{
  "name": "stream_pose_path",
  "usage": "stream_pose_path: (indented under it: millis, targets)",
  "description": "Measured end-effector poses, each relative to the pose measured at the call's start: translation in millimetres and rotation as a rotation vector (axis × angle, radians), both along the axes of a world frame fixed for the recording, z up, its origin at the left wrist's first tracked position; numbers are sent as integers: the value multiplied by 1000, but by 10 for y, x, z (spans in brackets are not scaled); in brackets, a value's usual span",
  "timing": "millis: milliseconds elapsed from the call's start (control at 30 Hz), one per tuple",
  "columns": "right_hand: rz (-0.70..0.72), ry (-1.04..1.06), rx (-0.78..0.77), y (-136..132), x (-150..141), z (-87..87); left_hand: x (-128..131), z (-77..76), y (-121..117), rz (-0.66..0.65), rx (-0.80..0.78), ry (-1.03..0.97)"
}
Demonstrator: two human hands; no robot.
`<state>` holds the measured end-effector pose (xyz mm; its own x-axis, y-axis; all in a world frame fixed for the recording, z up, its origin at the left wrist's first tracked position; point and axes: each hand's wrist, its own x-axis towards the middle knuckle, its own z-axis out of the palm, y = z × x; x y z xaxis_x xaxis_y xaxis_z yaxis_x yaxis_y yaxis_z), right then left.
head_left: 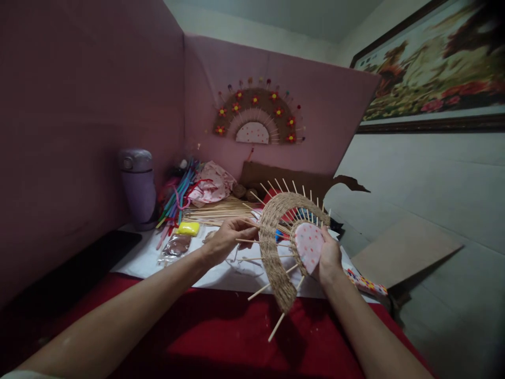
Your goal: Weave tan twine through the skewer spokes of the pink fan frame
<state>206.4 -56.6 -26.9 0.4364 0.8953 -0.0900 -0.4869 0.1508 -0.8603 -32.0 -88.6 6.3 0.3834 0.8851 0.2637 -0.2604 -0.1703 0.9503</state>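
A half-round woven fan of twisted brown cord on thin wooden sticks is held up tilted over the table. At its hub is a pale pink half-circle with red dots, edged in the same cord. My right hand grips this hub from the right, thumb on its front face and the other fingers hidden behind. On the left rim, my left hand has its fingers closed around a protruding stick beside the cord band. Bare stick ends jut out beyond the band all around.
A finished-looking fan with red flowers hangs on the pink backdrop. Behind the hands lie wooden sticks, pipe cleaners, dotted cloth and a yellow packet. A purple bottle stands left; cardboard leans right.
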Motion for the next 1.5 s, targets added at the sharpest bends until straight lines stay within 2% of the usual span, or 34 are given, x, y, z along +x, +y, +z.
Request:
stream_pose_path:
  millis: [233, 400, 533, 733, 900, 967, 1200, 1500]
  targets:
    - [-55, 43, -48, -7, -17, 37, 1, 4, 17, 9, -2, -41]
    - [49, 114, -25, -69, -82, 96, -32, 39, 35, 69, 38, 5]
    - [75, 159, 12, -142, -152, 203, -61, 69, 49, 137, 46, 43]
    - [241, 268, 30, -272, -306, 346, -172, 67, 159, 219, -20, -31]
    - [430, 311, -24, -306, -385, 234, -335, 126, 228, 281, -51, -37]
    - [462, 281, -18, -306, -380, 190, -379, 151, 238, 279, -62, -10]
    - [483, 315, -3, -344, -393, 210, -348, 174, 218, 244, -31, -2]
    - [363, 289, -49, -303, -429, 197, -347, 136, 214, 120, -41, 9]
